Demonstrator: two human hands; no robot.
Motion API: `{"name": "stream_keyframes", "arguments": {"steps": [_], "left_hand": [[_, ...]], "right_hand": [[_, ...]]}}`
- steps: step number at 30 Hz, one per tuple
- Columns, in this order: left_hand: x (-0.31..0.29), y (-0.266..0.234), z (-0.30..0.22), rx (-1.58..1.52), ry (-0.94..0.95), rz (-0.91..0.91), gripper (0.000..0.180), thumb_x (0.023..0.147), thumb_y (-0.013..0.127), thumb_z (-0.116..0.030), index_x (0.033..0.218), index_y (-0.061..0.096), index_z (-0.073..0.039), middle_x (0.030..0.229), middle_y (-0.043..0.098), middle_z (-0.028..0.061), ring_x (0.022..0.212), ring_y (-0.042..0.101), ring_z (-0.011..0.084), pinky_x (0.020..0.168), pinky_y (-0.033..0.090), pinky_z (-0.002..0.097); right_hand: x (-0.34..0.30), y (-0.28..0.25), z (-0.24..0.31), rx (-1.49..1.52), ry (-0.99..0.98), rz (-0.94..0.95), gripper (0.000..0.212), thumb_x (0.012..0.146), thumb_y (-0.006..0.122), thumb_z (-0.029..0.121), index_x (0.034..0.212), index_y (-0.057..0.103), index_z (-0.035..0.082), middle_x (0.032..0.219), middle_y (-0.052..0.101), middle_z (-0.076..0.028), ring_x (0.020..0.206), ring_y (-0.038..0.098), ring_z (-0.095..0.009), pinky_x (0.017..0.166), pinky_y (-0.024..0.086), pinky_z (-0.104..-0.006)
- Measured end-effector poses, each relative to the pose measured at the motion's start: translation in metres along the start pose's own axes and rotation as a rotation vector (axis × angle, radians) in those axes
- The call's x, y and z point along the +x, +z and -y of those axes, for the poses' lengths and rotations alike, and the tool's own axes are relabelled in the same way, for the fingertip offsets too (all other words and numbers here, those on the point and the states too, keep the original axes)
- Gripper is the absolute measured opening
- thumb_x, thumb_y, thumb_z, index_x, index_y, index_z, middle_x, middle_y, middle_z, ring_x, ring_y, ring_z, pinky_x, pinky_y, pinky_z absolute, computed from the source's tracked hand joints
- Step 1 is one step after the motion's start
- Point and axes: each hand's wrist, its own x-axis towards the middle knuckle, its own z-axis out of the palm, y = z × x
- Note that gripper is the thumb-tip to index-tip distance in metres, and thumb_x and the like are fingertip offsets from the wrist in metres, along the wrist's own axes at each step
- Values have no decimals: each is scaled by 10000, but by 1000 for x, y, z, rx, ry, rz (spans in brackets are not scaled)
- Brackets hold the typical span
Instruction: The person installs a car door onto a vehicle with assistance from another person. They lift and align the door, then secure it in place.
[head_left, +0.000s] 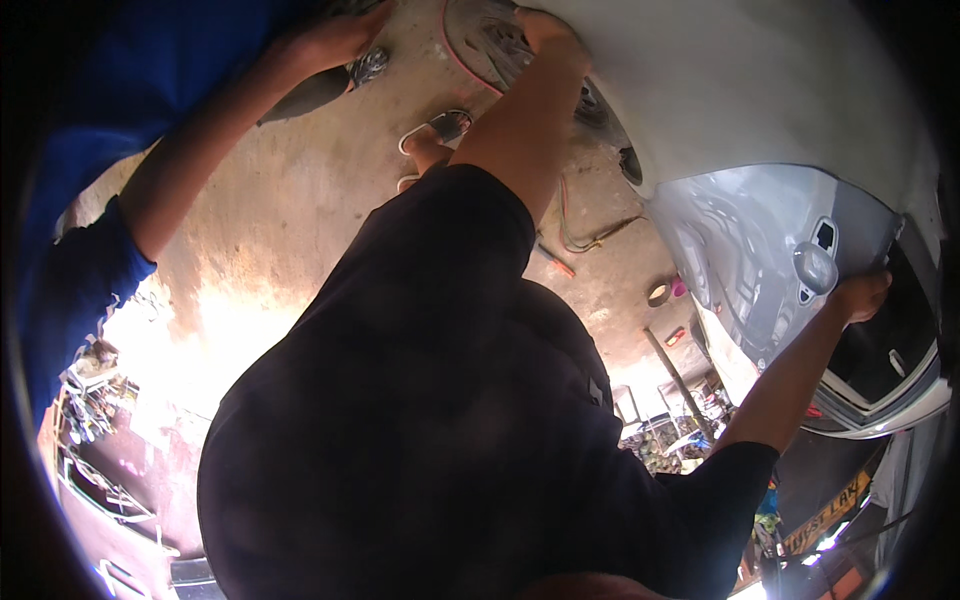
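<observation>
A pale car body [720,90] fills the upper right, with a glossy silver door panel [745,230] beside me. In that door is a rounded handle recess [816,268] between two openings. My right hand [862,297] is closed over the door's edge at the dark window opening [880,345]. Reaching up to the top edge of the view, my left hand [550,32] is at the car's lower edge, near a dark, dusty wheel [500,45]. Its fingers are hidden, so whether it holds anything cannot be seen.
To the left, another person in blue [140,80] stretches out an arm, the hand [345,35] beside a dark rounded object. A sandalled foot [435,135] stands on the concrete floor [310,180]. A red-ended tool [556,260], a thin hose [568,225] and a tape roll [658,293] lie there.
</observation>
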Motion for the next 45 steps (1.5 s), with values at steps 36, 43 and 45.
{"name": "stream_keyframes", "arguments": {"steps": [36, 43, 45], "left_hand": [[14, -4, 9, 303, -90, 97, 644, 1066, 317, -566, 1576, 499, -216, 1607, 528, 75, 1433, 521, 330, 1185, 398, 543], [13, 3, 2, 419, -80, 92, 621, 1070, 322, -550, 1559, 519, -221, 1591, 546, 75, 1420, 533, 332, 1170, 411, 552], [13, 4, 0, 440, -83, 92, 614, 1071, 324, -545, 1554, 525, -223, 1586, 551, 75, 1417, 536, 333, 1166, 415, 554]], "right_hand": [[-22, 3, -18, 11, -168, -160, 473, 1079, 491, 482, 1058, 754, 90, 1059, 750, -196, 1052, 653, -462, 917, 496, -597], [-28, 12, -21, 116, -166, -186, 425, 1058, 554, 483, 1094, 758, 111, 1159, 754, -123, 1208, 624, -372, 1097, 408, -544], [-30, 10, -17, 117, -148, -177, 432, 1050, 563, 496, 1095, 760, 114, 1159, 753, -125, 1209, 620, -365, 1113, 397, -543]]}}
